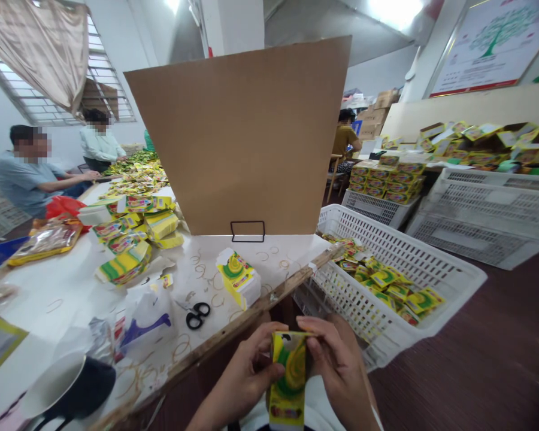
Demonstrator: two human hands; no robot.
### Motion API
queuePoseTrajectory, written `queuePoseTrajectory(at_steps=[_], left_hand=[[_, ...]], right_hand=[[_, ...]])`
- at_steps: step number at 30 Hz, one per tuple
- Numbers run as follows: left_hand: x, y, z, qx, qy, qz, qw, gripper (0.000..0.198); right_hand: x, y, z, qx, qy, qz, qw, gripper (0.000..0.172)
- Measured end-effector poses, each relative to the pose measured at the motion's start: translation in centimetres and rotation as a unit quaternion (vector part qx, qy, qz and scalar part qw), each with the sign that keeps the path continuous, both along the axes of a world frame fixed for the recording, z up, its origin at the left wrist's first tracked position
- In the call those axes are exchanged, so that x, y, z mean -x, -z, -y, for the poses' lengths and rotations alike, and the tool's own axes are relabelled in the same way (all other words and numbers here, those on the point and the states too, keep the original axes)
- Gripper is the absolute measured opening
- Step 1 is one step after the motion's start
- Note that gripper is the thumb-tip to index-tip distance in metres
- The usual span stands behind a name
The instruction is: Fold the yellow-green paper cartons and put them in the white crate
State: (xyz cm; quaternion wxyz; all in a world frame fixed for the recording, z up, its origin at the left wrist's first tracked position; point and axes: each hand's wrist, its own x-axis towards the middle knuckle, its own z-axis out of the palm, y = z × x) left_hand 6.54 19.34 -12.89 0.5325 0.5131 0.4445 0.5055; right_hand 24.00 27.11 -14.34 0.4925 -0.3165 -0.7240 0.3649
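Observation:
A small yellow-and-green printed carton (288, 377) stands upright between my hands, low in the head view, over my lap. My left hand (256, 365) grips its left side, with the thumb across the front. At the upper right corner of the same carton, my right hand (335, 353) pinches the top edge between thumb and fingers. What the carton holds is hidden. On the table edge ahead lies a stack of flat yellow cartons (238, 276). Black-handled scissors (198, 315) and several loose rubber bands (179, 347) lie left of that stack.
A white plastic crate (399, 251) with filled cartons stands at my right. A big cardboard sheet (247, 137) stands upright at the table's far side. More carton bundles (135, 233), a tissue pack (146, 320) and a dark mug (78, 383) occupy the left. Other people sit beyond.

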Motion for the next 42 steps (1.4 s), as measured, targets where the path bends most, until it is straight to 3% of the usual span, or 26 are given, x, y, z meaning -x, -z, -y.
queuePoseTrajectory(at_steps=[2,5,9,14,19,25,29,32,34,36,38,40,42], left_hand=[[0.3,0.1,-0.1,-0.019,-0.045,-0.059,0.997,0.038],[0.2,0.3,-0.3,-0.030,-0.071,-0.116,0.990,0.037],[-0.3,0.5,-0.2,-0.021,-0.059,-0.151,0.987,0.043],[-0.6,0.6,-0.2,-0.024,-0.049,-0.119,0.991,0.045],[-0.8,0.7,-0.4,-0.020,-0.048,-0.041,0.998,0.045],[-1.5,0.6,-0.1,0.002,-0.055,-0.072,0.996,0.047],[-1.5,0.3,-0.5,0.001,-0.046,-0.012,0.999,0.043],[-1.3,0.3,-0.8,0.008,-0.046,0.070,0.996,0.044],[-1.3,0.5,-0.9,0.018,-0.051,0.077,0.996,0.044],[-1.2,0.6,-1.0,0.016,-0.064,0.025,0.998,0.042],[-0.7,0.4,-1.3,-0.026,-0.105,-0.086,0.990,0.038],[0.7,0.1,-2.0,-0.093,-0.172,-0.227,0.954,0.041],[3.0,-0.4,-3.1,-0.148,-0.231,-0.357,0.893,0.055]], right_hand=[[-0.5,-0.1,-0.5,0.007,-0.074,0.003,0.997,0.026],[-0.5,-0.5,-0.6,0.114,-0.142,0.027,0.983,0.029],[0.6,-0.1,0.3,0.221,-0.129,0.065,0.965,0.037],[1.6,1.5,0.8,0.194,-0.075,0.067,0.976,0.034],[1.4,1.7,0.5,0.184,-0.056,0.061,0.979,0.039],[1.8,1.9,0.9,0.219,-0.052,0.045,0.973,0.035],[1.2,1.0,0.5,0.171,-0.028,0.080,0.982,0.033],[0.7,-0.5,0.1,0.126,-0.063,0.066,0.988,0.028],[0.6,-0.9,0.0,0.149,-0.077,0.027,0.985,0.024],[0.8,-0.4,-0.2,0.221,-0.098,-0.033,0.970,0.023],[0.7,0.5,-1.0,0.293,-0.070,-0.117,0.946,0.025],[0.1,1.3,-2.3,0.316,0.048,-0.254,0.913,0.034],[-0.7,1.6,-3.6,0.294,0.128,-0.390,0.863,0.044]])
